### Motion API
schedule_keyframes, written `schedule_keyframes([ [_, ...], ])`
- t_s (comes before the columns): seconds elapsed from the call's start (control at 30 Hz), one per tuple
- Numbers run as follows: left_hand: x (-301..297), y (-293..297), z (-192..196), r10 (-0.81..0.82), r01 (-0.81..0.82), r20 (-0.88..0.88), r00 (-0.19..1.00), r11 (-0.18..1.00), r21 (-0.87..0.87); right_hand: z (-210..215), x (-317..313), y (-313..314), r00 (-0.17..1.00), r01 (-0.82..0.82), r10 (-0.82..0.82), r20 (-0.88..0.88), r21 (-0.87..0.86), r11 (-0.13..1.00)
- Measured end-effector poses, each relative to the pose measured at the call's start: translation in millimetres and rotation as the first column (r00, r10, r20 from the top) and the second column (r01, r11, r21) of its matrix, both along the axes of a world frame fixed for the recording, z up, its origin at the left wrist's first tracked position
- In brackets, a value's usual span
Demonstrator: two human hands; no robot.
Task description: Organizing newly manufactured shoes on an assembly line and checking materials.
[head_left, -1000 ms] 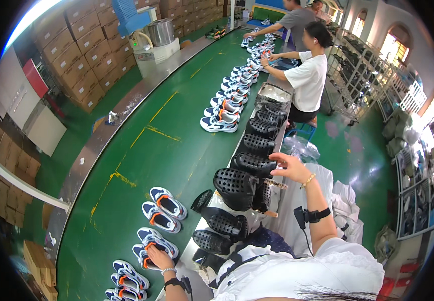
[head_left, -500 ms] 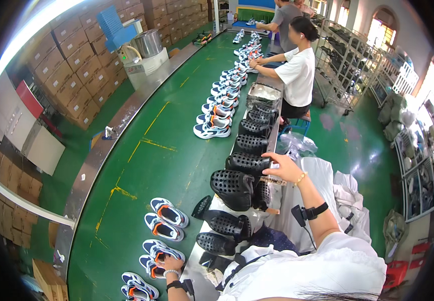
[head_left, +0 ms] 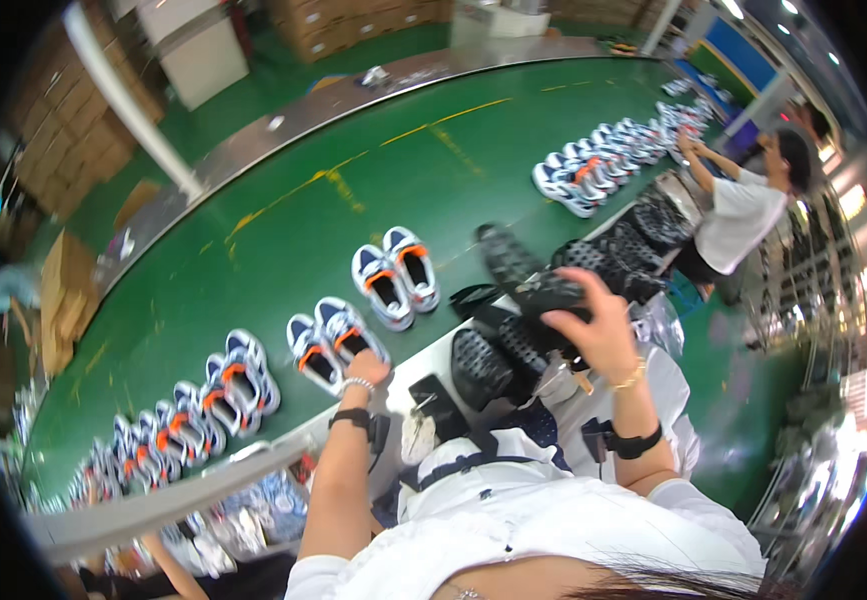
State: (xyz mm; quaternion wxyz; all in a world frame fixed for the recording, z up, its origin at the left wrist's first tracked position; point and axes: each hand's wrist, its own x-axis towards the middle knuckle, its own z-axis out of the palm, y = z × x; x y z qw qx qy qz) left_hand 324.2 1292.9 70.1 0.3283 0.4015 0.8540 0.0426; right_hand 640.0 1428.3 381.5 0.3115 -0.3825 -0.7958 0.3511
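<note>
Black form [head_left: 508, 258] moved, blurred in right hand [head_left: 605, 335], left hand [head_left: 366, 369] partly hidden

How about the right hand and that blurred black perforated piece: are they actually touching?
Touching: the head view shows the right hand gripping the near end of the black perforated piece, with no gap visible.

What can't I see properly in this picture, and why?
All in the head view:
- Fingertips of the left hand: hidden where it meets the white and navy shoe, so I can't tell its grip.
- Fine details of the black perforated piece in the right hand: blurred.
- The farthest shoes at left: too small and blurred to count.
- Things on the racks at right: smeared by blur.
</note>
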Motion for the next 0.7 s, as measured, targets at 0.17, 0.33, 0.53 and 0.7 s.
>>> schedule_keyframes([
  [0.17,45,-43,36,0.173,0.037,-0.338,0.925,0.845,0.534,-112,-106,-46,0.79,-0.331,0.23,0.569,0.079,0.94],
  [0.33,29,-87,22,0.198,0.04,-0.395,0.897,0.853,0.521,-191,-214,-88,0.736,-0.444,0.289,0.612,0.114,0.889],
  [0.53,11,-99,6,0.118,0.104,-0.377,0.919,0.848,0.52,-267,-282,-103,0.711,-0.45,0.235,0.663,0.173,0.876],
  [0.7,3,-99,9,0.07,0.132,-0.339,0.938,0.832,0.538,-299,-290,-98,0.7,-0.383,0.185,0.69,0.143,0.913],
])
